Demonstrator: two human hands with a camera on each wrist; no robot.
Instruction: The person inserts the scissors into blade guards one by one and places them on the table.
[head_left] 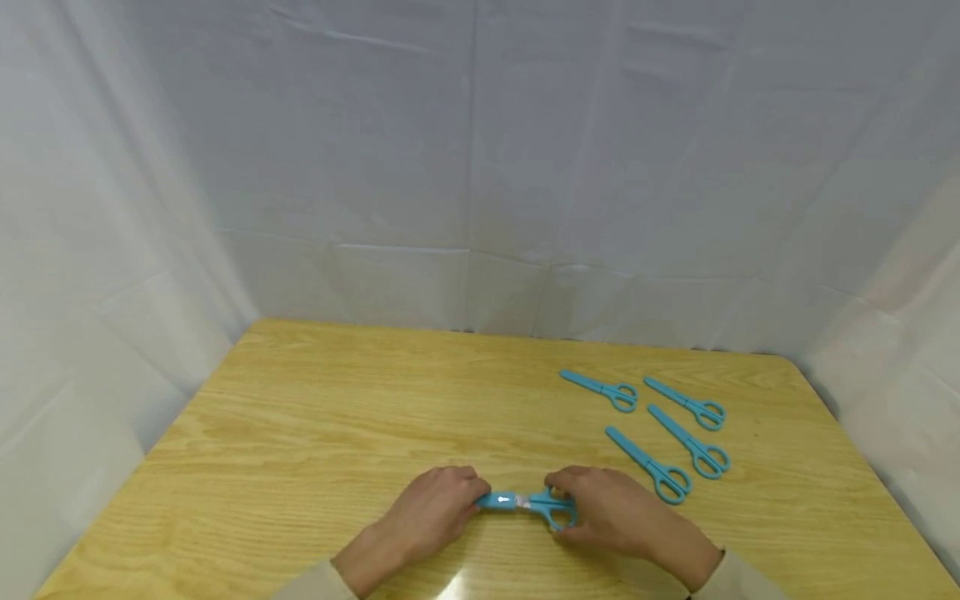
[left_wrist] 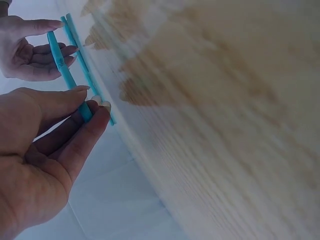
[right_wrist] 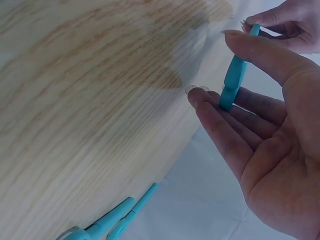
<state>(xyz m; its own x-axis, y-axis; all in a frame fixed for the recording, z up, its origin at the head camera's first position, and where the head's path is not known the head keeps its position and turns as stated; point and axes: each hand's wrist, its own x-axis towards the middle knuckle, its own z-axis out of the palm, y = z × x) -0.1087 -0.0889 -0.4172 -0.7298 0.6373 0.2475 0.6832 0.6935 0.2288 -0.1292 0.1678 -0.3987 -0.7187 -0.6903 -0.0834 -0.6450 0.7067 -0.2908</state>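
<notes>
A pair of teal scissors (head_left: 541, 502) lies crosswise between both hands, low over the table's near part. Its blade cover (head_left: 495, 502) points left, and a short strip of bare metal shows between cover and handles. My left hand (head_left: 442, 510) pinches the far end of the cover with thumb and fingertips; the left wrist view shows this pinch on the teal cover (left_wrist: 85, 112) from the side. At the finger loops, my right hand (head_left: 618, 512) holds the scissors with the thumb on one side and fingers on the other. In the right wrist view the handle (right_wrist: 233, 80) crosses its fingers.
Several other covered teal scissors (head_left: 667, 479) lie at the right of the wooden table (head_left: 315, 408), their loops toward the right. White cloth (head_left: 390, 167) hangs behind the table and along both sides.
</notes>
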